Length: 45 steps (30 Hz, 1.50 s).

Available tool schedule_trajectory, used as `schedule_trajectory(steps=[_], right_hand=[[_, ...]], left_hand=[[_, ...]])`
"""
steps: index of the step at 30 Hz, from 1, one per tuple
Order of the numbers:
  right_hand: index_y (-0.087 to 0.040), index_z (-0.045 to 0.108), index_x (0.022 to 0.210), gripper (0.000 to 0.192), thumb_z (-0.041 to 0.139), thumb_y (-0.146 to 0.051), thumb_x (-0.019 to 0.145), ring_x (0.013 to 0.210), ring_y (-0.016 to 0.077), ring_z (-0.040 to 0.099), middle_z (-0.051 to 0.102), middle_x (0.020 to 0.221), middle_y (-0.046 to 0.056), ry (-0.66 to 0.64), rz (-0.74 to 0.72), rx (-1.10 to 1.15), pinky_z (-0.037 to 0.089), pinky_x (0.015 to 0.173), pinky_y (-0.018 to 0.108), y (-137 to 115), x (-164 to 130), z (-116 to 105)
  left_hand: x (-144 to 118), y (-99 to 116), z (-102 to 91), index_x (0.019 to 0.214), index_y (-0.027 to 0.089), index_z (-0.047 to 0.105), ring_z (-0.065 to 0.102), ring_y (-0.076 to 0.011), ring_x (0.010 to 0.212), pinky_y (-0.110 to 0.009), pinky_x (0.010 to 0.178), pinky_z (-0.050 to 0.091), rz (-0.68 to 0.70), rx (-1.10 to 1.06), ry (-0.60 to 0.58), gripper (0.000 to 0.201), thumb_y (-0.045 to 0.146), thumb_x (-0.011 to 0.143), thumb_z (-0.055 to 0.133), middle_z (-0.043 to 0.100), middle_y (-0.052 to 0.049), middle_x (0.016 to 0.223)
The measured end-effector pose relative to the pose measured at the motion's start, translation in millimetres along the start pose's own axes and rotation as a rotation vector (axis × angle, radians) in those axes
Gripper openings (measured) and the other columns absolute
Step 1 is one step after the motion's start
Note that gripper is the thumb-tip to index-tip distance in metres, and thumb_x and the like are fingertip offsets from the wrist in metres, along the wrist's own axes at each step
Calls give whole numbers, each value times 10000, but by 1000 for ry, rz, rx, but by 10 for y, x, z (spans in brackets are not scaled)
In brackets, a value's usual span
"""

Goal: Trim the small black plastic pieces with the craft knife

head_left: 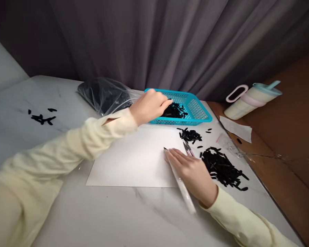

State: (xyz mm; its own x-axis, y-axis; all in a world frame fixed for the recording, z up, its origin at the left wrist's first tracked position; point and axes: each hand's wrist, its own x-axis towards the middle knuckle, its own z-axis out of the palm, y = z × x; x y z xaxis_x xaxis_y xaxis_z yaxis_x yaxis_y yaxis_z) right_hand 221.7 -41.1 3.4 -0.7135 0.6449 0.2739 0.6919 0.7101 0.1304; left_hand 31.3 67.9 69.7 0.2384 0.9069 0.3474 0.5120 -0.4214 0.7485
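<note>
Nearest the camera, 2 pale yellow sleeves come in from the bottom corners over the marbled desk (105,219). The right hand (192,171) lies palm down, fingers straight and close together, pressing flat on the right edge of a white sheet (134,161) spread on the desk. Under that palm runs a long clear rod (185,193), slanting from the fingertips back toward the wrist; the hand's grip is open and flat on it rather than curled around it. Just beyond the fingertips lies a pair of tweezers (188,149) on the sheet's corner.

Right of this hand sits a large heap of small black pieces (222,168), loose on the desk, with a smaller heap (190,134) a little farther off. A few more black bits (42,118) lie well apart on the far left.

The left arm stretches forward across the sheet. The left hand (149,106) is bent at the wrist with its fingers dipped together over the rim of a blue basket (195,109), fingertips down among the black pieces (175,110) inside; whether the grip has closed on any piece cannot be told.

Left of the basket, touching it, lies a clear plastic bag (104,94) filled with dark contents. At the far right, a lidded cup (249,99) with a handle lies tilted beside a slip of paper (237,128). A grey curtain (170,41) hangs behind.
</note>
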Motion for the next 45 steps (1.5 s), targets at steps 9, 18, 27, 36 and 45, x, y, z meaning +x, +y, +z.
schedule_trajectory(steps=[9,18,27,36,45], right_hand=[[-72,562,1135,379,330,8,845,751,183,670,697,939,115,139,10,-14,501,545,264,75,116,-135],[-154,576,784,232,534,-367,866,406,83,502,553,503,-30,421,220,252,349,429,202,-35,145,-340],[-129,482,1063,180,392,-218,935,534,108,614,682,765,28,310,122,396,384,458,213,-222,120,-84],[-142,544,900,246,298,-141,923,451,138,527,596,652,30,150,54,341,307,378,251,-295,113,-46],[-157,518,881,194,469,-345,889,439,89,537,616,635,9,-36,507,1588,450,400,195,-165,126,-235]], left_hand=[[744,-163,319,477,131,499,508,-231,1020,-244,808,344,-309,-287,-48,276,-99,554,630,535,-69,779],[-187,167,376,587,124,501,190,-27,314,-133,317,198,-779,-1064,-276,320,169,889,406,221,93,415],[-765,264,510,789,53,575,596,-101,518,-174,498,500,-1162,-1489,-50,219,97,856,371,599,-62,617],[-892,213,611,891,33,593,665,-195,802,-283,752,538,-1202,-1626,-50,209,113,830,410,677,-137,826],[-989,106,519,619,90,536,483,-66,441,-166,396,388,-1149,-1427,-108,308,124,877,371,497,-2,533]])
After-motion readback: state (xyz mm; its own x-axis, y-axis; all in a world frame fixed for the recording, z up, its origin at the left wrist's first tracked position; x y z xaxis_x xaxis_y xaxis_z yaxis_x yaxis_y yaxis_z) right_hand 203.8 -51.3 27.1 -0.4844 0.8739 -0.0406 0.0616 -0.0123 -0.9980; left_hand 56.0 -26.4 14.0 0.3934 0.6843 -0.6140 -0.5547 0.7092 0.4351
